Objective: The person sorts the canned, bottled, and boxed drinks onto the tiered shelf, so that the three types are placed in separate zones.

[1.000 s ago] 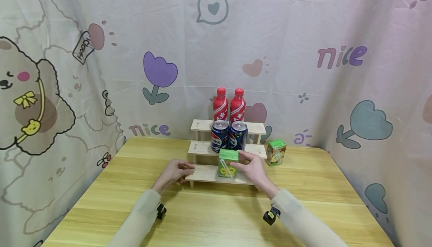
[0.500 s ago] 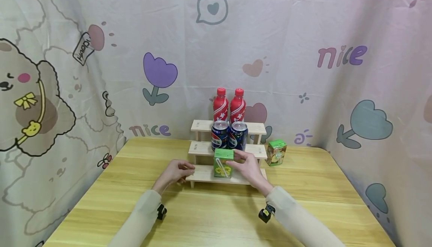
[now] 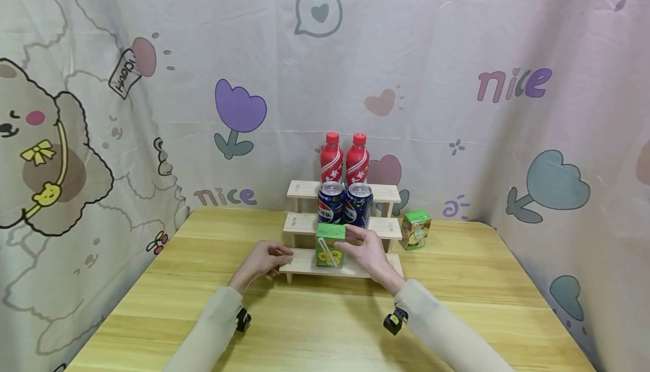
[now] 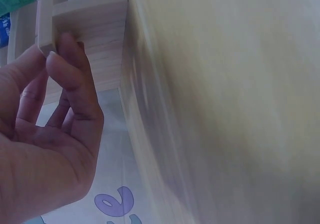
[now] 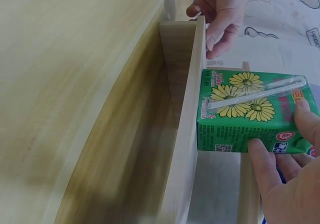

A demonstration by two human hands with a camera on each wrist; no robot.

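My right hand (image 3: 369, 253) holds a green drink carton (image 3: 330, 252) by its sides, thumb on the near side. The carton stands upright on the lowest step of a wooden tiered shelf (image 3: 299, 260); a wrapped straw and yellow flowers show on its face in the right wrist view. At the step's left end my left hand (image 3: 261, 262) pinches the board, thumb above and fingers below in the left wrist view. Two blue cola cans (image 3: 331, 202) sit on the middle step, partly behind the carton. Two red bottles (image 3: 332, 160) stand on the top step.
Another drink carton (image 3: 416, 230), green on top with a brown picture, stands on the wooden table (image 3: 447, 293) right of the shelf. A patterned curtain (image 3: 431, 50) hangs behind and along both sides of the table.
My right hand has moved the carton leftward along the lowest step, with most of the shift in the first half second. The left hand has kept its place.
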